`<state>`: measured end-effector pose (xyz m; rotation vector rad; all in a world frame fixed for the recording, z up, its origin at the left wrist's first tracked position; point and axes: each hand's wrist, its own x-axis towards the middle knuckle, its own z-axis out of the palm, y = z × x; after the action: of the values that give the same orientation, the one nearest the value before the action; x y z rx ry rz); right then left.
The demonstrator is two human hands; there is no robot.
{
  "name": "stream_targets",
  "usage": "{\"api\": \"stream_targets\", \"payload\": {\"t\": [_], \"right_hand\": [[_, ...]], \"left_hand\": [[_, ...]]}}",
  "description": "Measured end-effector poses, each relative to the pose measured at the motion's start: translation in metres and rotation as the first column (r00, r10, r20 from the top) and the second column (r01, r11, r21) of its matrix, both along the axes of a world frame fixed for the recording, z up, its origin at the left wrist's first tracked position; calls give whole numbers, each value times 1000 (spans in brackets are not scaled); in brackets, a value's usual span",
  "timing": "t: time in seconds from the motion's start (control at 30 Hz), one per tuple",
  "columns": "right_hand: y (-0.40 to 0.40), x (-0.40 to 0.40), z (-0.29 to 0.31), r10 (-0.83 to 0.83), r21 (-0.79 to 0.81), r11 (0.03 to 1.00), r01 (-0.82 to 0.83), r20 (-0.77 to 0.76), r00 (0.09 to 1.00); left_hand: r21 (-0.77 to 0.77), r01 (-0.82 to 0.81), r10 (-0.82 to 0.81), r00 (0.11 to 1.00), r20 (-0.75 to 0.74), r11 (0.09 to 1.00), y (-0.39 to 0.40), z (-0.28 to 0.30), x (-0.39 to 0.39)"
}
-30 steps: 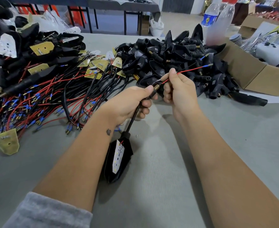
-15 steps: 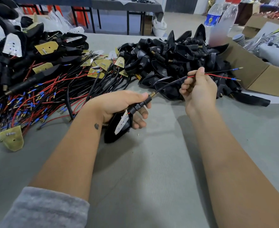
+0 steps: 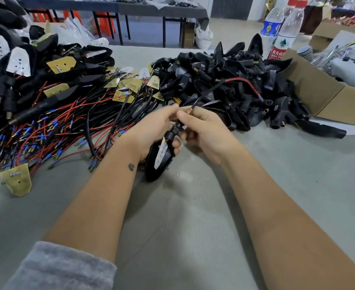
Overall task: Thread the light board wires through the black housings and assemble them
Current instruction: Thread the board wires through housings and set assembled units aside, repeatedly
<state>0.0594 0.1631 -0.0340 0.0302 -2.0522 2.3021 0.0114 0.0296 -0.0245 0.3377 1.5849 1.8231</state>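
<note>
Two hands meet over the grey table (image 3: pixel 193 216), both on one black housing (image 3: pixel 156 162) that hangs nose-down between them, its tip just above or touching the table; which, I cannot tell. The left hand (image 3: pixel 151 130) curls round the housing's upper body from the left. The right hand (image 3: pixel 201 128) pinches the narrow stem, thumb laid along it just below the brass threaded end (image 3: pixel 189 110). A white light board (image 3: pixel 160 152) sits inside the housing's open face. From the brass end the threaded wires (image 3: pixel 238 81) rise away, black first, then a red lead arcing right and dropping onto the pile of empty housings (image 3: pixel 224 80) heaped behind the hands.

To the left lies a tangle of red and black wires with blue-tipped ends (image 3: pixel 46 126), yellowish boards among them, one loose board (image 3: pixel 17 181) near the table's left edge. Further left is a heap of finished housings (image 3: pixel 15 59) with white boards showing.

At the right stands an open cardboard box (image 3: pixel 327 101); it holds clear plastic wrapping and a white object (image 3: pixel 352 68) whose kind I cannot make out. Two plastic bottles (image 3: pixel 281 32) stand just behind the box's near corner
</note>
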Motion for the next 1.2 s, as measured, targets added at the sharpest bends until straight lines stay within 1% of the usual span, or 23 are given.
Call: {"api": "stream_targets", "payload": {"t": [0.1, 0.13, 0.2, 0.3, 0.5, 0.63, 0.7, 0.73, 0.8, 0.87, 0.93, 1.0, 1.07, 1.13, 1.2], "right_hand": [[1, 0, 2, -46, 79, 996, 53, -86, 995], [2, 1, 2, -35, 78, 996, 42, -83, 996], [2, 5, 1, 32, 38, 999, -30, -38, 999], [0, 8, 2, 143, -37, 989, -143, 2, 990], [2, 12, 6, 254, -58, 966, -251, 34, 967], [0, 14, 7, 308, -71, 950, -304, 72, 949], [-2, 13, 7, 245, -89, 967, -240, 53, 968], [-1, 11, 8, 170, -104, 981, -166, 33, 985], [4, 5, 9, -66, -139, 989, 60, -36, 997], [15, -1, 8, -322, -239, 926, 291, -102, 941], [26, -4, 7, -484, -345, 838, 423, -111, 868], [32, -4, 5, -556, -386, 787, 481, -104, 825], [32, -5, 4, -570, -388, 779, 492, -111, 814], [26, -6, 2, -544, -378, 799, 468, -121, 830], [20, -7, 0, -501, -360, 828, 429, -135, 855]], "left_hand": [[13, -252, 252, 967, 24, 968, 2, -1, -7], [17, -314, 314, 949, 19, 949, 2, -1, -9], [18, -393, 394, 919, -36, 919, 3, -2, -10], [48, -476, 478, 868, -137, 878, 4, -3, -7], [97, -599, 604, 767, -219, 795, 6, -4, -7], [107, -601, 608, 758, -237, 792, 4, -4, -8], [112, -591, 599, 762, -246, 799, 3, -4, -8], [119, -582, 591, 765, -255, 804, 2, -4, -7], [121, -539, 548, 781, -300, 834, -2, -2, -7], [127, -433, 449, 821, -353, 892, -6, 0, -5], [106, -323, 337, 846, -413, 941, -6, 2, -1], [61, -271, 267, 839, -474, 961, -2, 1, 3], [37, -260, 244, 836, -491, 965, 6, -3, 7], [49, -293, 283, 849, -446, 955, 14, -8, 11], [100, -358, 370, 860, -352, 928, 20, -10, 12]]}}
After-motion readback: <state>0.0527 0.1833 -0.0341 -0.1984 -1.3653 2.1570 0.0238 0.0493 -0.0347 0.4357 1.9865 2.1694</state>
